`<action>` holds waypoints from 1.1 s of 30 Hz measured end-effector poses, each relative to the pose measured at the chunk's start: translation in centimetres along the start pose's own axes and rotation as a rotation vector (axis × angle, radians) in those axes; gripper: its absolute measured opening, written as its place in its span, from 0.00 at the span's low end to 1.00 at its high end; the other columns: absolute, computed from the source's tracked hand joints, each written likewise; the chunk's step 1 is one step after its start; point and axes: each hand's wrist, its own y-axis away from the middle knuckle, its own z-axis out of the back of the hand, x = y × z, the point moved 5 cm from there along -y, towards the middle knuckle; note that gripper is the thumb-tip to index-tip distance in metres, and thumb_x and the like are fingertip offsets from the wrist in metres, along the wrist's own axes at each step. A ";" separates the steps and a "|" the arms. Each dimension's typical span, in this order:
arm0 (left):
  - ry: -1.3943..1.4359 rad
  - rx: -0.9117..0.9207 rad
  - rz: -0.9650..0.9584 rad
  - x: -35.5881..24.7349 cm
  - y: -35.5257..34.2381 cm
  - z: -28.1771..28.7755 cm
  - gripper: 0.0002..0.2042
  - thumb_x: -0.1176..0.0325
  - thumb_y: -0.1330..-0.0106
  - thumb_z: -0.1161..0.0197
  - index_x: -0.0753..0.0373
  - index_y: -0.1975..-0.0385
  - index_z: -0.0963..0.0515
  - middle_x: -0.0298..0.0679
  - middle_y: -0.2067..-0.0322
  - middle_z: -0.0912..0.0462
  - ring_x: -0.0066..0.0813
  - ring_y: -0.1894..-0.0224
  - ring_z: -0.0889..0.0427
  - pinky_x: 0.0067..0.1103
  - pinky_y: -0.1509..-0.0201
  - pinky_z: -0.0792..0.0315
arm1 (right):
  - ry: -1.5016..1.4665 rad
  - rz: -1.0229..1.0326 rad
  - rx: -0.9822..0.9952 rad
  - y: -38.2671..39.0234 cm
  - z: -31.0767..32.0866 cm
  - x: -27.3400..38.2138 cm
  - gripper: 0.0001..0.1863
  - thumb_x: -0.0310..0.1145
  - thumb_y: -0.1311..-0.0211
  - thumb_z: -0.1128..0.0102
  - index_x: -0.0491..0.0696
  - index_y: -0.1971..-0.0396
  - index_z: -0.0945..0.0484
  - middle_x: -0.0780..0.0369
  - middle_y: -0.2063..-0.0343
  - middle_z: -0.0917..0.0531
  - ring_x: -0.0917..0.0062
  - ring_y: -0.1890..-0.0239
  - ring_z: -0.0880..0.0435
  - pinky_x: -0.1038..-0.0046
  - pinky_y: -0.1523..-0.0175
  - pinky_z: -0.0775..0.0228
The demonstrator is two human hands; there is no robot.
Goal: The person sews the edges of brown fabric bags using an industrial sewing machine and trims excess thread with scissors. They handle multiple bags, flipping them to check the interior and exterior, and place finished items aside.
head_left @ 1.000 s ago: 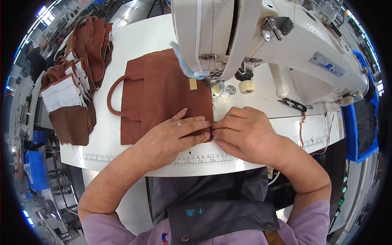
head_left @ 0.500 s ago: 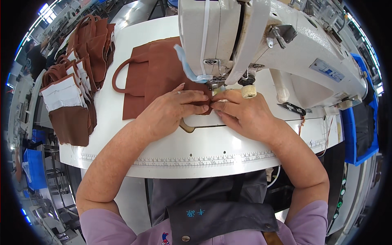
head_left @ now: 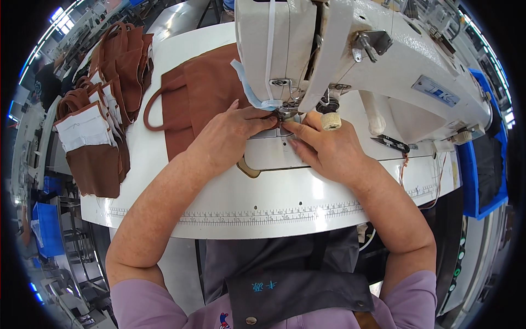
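A brown handled bag panel (head_left: pixel 208 88) was laid with its edge beneath the sewing machine (head_left: pixel 378 74), apparently being guided for stitching by the left hand (head_left: pixel 227 134) and right hand (head_left: pixel 329 148), whether pinched or merely pressed could not be told, and steady alignment seemed needed next.

Blocked ahead by sewing machine head (head_left: pixel 279 49); taken up left by brown panel (head_left: pixel 211 82), stacked pieces (head_left: pixel 93 164); passable across white tabletop (head_left: pixel 263 192) between forearms (head_left: pixel 164 203); narrowed right by black snips (head_left: pixel 391 144).
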 end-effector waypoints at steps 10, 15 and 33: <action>-0.198 0.008 -0.135 -2.8 1.1 -0.1 0.29 0.85 0.50 0.47 0.70 0.43 0.20 0.48 0.35 0.25 0.46 0.31 0.28 0.43 0.23 0.39 | -0.050 -0.012 -0.017 -0.2 -0.1 -0.2 0.14 0.32 0.41 0.33 0.50 0.54 0.14 0.56 0.69 0.18 0.59 0.69 0.16 0.59 0.64 0.23; 0.003 0.056 -0.091 -1.7 1.1 0.3 0.31 0.85 0.51 0.48 0.69 0.41 0.21 0.47 0.36 0.25 0.46 0.31 0.28 0.45 0.22 0.40 | -0.043 -0.019 0.002 -0.1 -0.4 -0.3 0.14 0.33 0.41 0.34 0.51 0.55 0.13 0.56 0.70 0.19 0.60 0.69 0.16 0.59 0.63 0.23; -0.149 0.064 0.049 -3.0 1.2 -0.6 0.30 0.74 0.44 0.46 0.76 0.37 0.28 0.59 0.36 0.26 0.54 0.35 0.25 0.44 0.25 0.36 | -0.065 -0.067 0.052 0.1 -0.5 -0.9 0.13 0.36 0.37 0.35 0.52 0.54 0.14 0.57 0.66 0.18 0.59 0.66 0.15 0.58 0.61 0.21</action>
